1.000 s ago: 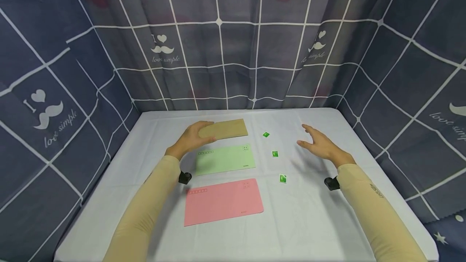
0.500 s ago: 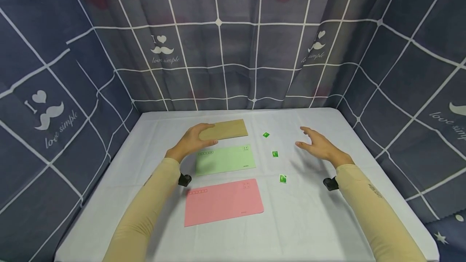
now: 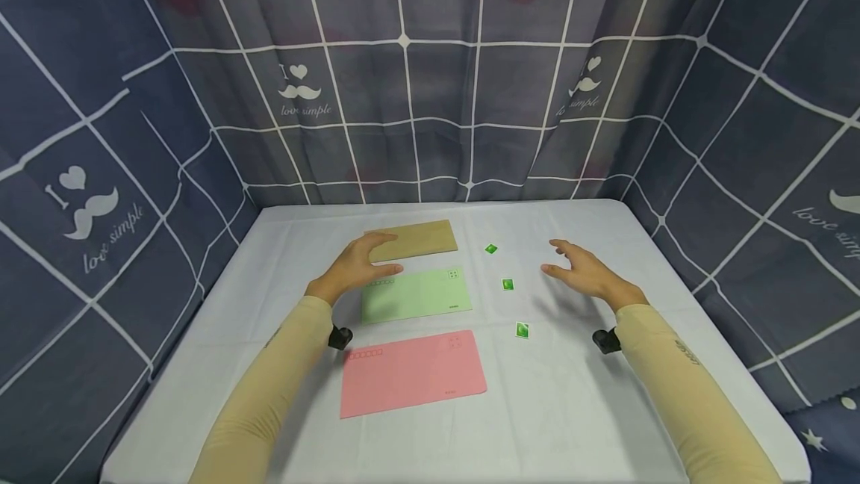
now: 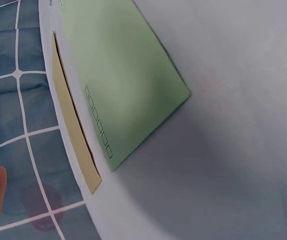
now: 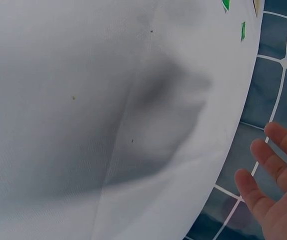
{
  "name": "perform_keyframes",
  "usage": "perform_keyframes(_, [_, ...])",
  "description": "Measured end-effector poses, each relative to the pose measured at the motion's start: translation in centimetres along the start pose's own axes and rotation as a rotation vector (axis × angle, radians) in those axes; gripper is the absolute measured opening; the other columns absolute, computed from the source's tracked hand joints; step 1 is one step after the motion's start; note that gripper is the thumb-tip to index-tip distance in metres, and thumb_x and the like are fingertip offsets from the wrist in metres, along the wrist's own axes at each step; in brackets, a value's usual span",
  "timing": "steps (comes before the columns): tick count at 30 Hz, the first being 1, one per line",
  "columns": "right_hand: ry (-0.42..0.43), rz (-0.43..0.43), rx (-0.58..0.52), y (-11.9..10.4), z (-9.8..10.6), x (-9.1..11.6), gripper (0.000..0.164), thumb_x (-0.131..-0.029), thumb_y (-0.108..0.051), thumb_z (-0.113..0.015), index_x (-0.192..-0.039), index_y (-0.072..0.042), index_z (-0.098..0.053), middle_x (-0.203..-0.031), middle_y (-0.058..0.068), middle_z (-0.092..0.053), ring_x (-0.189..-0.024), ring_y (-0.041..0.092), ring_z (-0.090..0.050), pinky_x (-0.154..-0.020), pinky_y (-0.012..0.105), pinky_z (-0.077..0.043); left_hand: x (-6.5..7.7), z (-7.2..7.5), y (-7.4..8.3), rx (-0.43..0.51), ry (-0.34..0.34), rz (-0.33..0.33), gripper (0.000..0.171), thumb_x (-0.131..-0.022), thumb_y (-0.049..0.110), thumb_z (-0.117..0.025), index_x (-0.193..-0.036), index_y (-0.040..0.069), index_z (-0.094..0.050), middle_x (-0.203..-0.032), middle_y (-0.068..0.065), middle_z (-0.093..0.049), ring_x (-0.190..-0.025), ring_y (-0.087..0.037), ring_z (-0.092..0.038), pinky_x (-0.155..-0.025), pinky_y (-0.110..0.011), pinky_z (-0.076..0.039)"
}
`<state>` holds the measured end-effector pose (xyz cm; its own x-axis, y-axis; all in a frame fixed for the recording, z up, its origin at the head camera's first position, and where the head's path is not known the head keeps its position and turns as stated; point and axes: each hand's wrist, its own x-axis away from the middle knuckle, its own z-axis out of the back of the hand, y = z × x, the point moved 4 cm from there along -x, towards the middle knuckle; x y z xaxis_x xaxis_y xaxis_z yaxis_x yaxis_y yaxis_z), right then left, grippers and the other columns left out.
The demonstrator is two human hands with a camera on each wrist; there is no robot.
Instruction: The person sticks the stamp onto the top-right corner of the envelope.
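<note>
Three envelopes lie in a column on the white table: a tan envelope (image 3: 423, 238) at the back, a green envelope (image 3: 418, 296) in the middle and a pink envelope (image 3: 413, 375) at the front. To their right are three small green stamps, a back stamp (image 3: 491, 249), a middle stamp (image 3: 508, 284) and a front stamp (image 3: 522, 330). My left hand (image 3: 356, 264) hovers by the left ends of the tan and green envelopes, thumb and fingers spread, holding nothing. Over the table right of the stamps, my right hand (image 3: 586, 272) is held up with relaxed fingers and nothing in it.
A white cloth covers the table (image 3: 430, 443). Dark blue curtains (image 3: 437, 95) with white grid lines stand behind it and on both sides. Each wrist wears a small black camera, the left camera (image 3: 340, 337) and the right camera (image 3: 607, 340).
My right hand has drifted slightly left and toward me. My left hand has lowered a little toward me, showing more of the tan envelope. Envelopes and stamps have stayed in place.
</note>
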<state>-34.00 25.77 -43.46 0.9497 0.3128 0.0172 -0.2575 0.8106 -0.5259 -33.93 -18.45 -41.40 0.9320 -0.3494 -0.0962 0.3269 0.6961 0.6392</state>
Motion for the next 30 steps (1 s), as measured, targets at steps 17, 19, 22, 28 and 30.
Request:
perform_keyframes(17, [-0.028,-0.004,-0.012,-0.2,-0.7,0.4,0.07,-0.101,-0.048,-0.052,-0.149,0.0,-0.038,-0.144,0.031,-0.048,-0.131,0.05,-0.047,-0.106,0.065,-0.039,0.9,-0.7,0.1,-0.016,-0.018,-0.015,0.077,-0.081,0.055,-0.078,-0.144,0.017,-0.053,-0.152,-0.008,-0.047,-0.144,-0.034,-0.04,-0.117,-0.058,-0.033])
perform_keyframes(19, [-0.026,-0.009,-0.017,-0.3,-0.7,0.4,0.069,-0.101,-0.047,-0.052,-0.15,-0.001,-0.037,-0.143,0.032,-0.049,-0.131,0.049,-0.047,-0.106,0.065,-0.039,1.1,-0.8,0.1,-0.018,-0.017,-0.023,0.077,-0.081,0.055,-0.078,-0.144,0.018,-0.053,-0.152,-0.008,-0.047,-0.144,-0.034,-0.04,-0.117,-0.058,-0.033])
perform_keyframes(22, [-0.021,-0.017,-0.025,-0.3,-0.8,0.4,0.069,-0.101,-0.046,-0.053,-0.151,-0.002,-0.036,-0.141,0.031,-0.051,-0.131,0.046,-0.048,-0.106,0.064,-0.04,1.4,-0.9,0.3,-0.03,-0.023,-0.035,0.075,-0.082,0.054,-0.078,-0.143,0.018,-0.053,-0.152,-0.008,-0.047,-0.144,-0.033,-0.04,-0.117,-0.057,-0.034])
perform_keyframes(28, [0.008,-0.009,-0.043,-0.6,-0.8,0.1,0.071,-0.099,-0.049,-0.055,-0.15,-0.002,-0.037,-0.138,0.029,-0.053,-0.128,0.043,-0.05,-0.105,0.061,-0.041,1.8,-1.1,0.7,-0.054,-0.024,-0.066,0.071,-0.082,0.05,-0.079,-0.141,0.017,-0.056,-0.151,-0.007,-0.048,-0.143,-0.033,-0.041,-0.117,-0.056,-0.035])
perform_keyframes(30, [0.012,-0.006,-0.047,-0.7,-0.7,0.0,0.071,-0.099,-0.049,-0.056,-0.15,-0.003,-0.038,-0.138,0.028,-0.054,-0.128,0.043,-0.051,-0.106,0.061,-0.041,1.9,-1.1,0.7,-0.056,-0.018,-0.071,0.069,-0.083,0.048,-0.079,-0.14,0.017,-0.056,-0.15,-0.007,-0.049,-0.143,-0.032,-0.042,-0.117,-0.056,-0.035])
